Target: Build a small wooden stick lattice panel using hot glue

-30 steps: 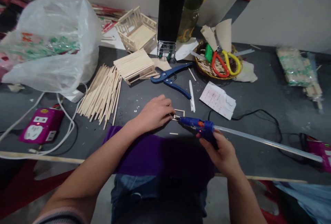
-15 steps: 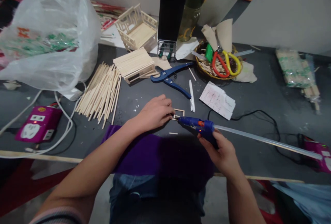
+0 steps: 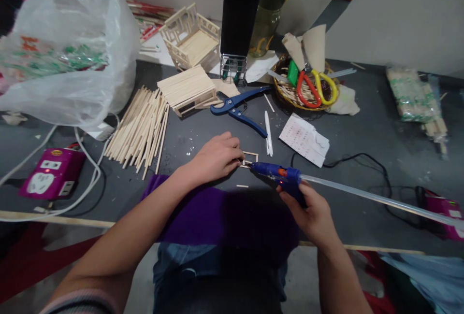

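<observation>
our left hand [image 3: 216, 158] pinches a small pale wooden stick frame [image 3: 250, 158], partly hidden by fingers; our right hand [image 3: 314, 212] wraps the blue glue gun [image 3: 278, 177], its trigger unseen.

The left hand [image 3: 217, 159] lay on the dark worktop [image 3: 362, 125], its curled fingertips holding the near-left edge of a small stick frame [image 3: 251, 157]. The right hand [image 3: 312, 215] had its grip wrapped around a blue glue gun [image 3: 277, 175], nozzle touching the frame and a clear glue stick [image 3: 373, 199] trailing out to the right. Blue cutters [image 3: 237, 107], a white pen [image 3: 268, 136] and a pile of wooden sticks [image 3: 143, 128] lay just beyond.
</observation>
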`<state>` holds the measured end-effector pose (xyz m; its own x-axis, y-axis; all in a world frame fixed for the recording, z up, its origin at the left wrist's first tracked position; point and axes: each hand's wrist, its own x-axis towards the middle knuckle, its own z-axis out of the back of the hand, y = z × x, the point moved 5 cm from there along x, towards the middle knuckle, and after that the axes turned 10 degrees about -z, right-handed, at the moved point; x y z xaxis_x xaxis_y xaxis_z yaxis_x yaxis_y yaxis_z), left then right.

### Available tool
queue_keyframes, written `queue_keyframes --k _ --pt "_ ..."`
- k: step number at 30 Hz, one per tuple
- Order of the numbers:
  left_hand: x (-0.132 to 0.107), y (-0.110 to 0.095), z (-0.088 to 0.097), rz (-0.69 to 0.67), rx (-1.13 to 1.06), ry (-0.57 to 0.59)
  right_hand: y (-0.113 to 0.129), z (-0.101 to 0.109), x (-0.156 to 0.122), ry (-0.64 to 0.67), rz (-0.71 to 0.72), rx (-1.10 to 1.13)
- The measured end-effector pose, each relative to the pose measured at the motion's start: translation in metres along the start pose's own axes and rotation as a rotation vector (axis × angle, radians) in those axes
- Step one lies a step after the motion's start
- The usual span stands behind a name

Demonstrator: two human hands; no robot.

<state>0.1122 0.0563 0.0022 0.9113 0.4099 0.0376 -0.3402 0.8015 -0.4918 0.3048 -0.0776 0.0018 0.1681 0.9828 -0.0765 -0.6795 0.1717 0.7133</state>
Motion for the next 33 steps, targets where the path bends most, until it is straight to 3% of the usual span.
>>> queue_keyframes --k 19,23,25,28,31,33 --pt "0.001 -0.003 -0.001 0.001 0.041 0.003 0.005 0.005 0.001 0.004 -0.02 0.039" --pt "0.001 -0.004 -0.001 -0.004 0.046 -0.004 0.006 0.01 0.0 -0.018 -0.104 0.083" --pt "0.0 -0.004 -0.001 -0.004 0.041 -0.001 0.003 0.018 0.0 -0.065 -0.184 0.131" --pt "-0.001 -0.004 -0.002 0.003 0.041 -0.01 -0.01 0.039 0.002 -0.234 -0.308 0.282" --pt "-0.001 -0.004 -0.003 0.003 0.052 -0.026 -0.035 0.062 0.012 -0.429 -0.408 0.49" --pt "-0.001 -0.004 -0.004 -0.005 0.058 -0.036 -0.055 0.074 0.023 -0.528 -0.441 0.506"
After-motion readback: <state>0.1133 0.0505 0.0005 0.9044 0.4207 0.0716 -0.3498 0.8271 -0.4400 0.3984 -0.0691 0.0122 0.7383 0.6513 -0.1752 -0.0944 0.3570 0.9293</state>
